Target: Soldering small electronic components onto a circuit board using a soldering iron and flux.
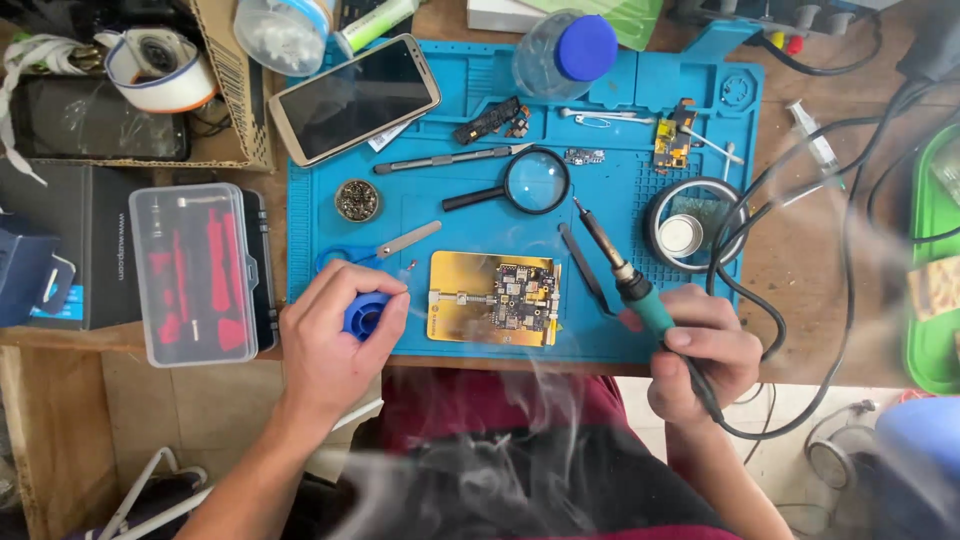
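My left hand (330,335) grips a small blue spool of solder wire (366,314) at the front left of the blue work mat (460,215), with a thin end of wire sticking up near the scissors. My right hand (705,360) holds a soldering iron (625,275) by its green grip, tip pointing up and left, above the mat. Between the hands a circuit board (522,295) sits clamped on a gold-coloured holder plate (460,290). Smoke drifts over my lap.
On the mat lie a magnifying glass (535,182), blue-handled scissors (385,248), black tweezers (582,270), a phone (355,98), a brass tip cleaner (357,200), small boards and a plastic bottle (565,52). A clear tool case (195,272) stands left. Black cables (800,210) loop right.
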